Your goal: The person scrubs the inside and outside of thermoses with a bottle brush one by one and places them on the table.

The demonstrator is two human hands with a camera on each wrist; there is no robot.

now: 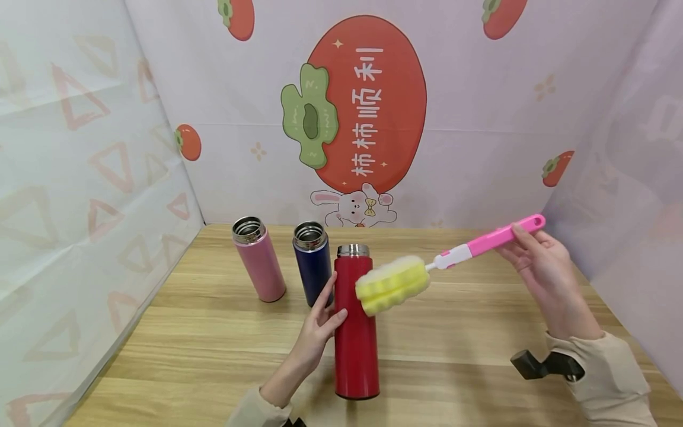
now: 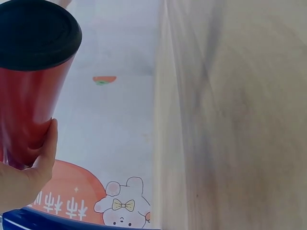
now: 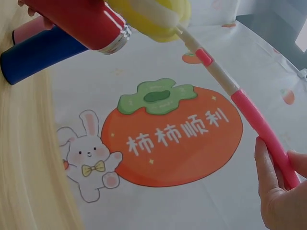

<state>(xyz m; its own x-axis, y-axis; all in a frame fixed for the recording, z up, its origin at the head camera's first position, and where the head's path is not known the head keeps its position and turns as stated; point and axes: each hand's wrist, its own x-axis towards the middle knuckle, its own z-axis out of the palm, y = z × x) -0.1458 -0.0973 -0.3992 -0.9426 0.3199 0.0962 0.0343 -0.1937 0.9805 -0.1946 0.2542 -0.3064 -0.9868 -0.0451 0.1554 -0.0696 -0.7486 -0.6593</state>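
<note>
My left hand (image 1: 315,332) grips a tall red bottle (image 1: 356,356) round its side, thumb across the front. The bottle has no lid, and its bare steel neck (image 1: 353,250) points up and away. Its black base (image 2: 38,36) shows in the left wrist view. With my right hand (image 1: 544,267) I hold a bottle brush by the end of its pink handle (image 1: 496,238), between thumb and fingers. The brush's yellow sponge head (image 1: 392,284) is outside the bottle, overlapping its upper right side in the head view.
Behind the red bottle, a navy bottle (image 1: 313,270) and a pink bottle (image 1: 261,267) stand uncapped on the wooden table (image 1: 213,362). Printed cloth walls (image 1: 469,148) enclose the back and both sides. A black wrist mount (image 1: 549,365) sits on the right sleeve.
</note>
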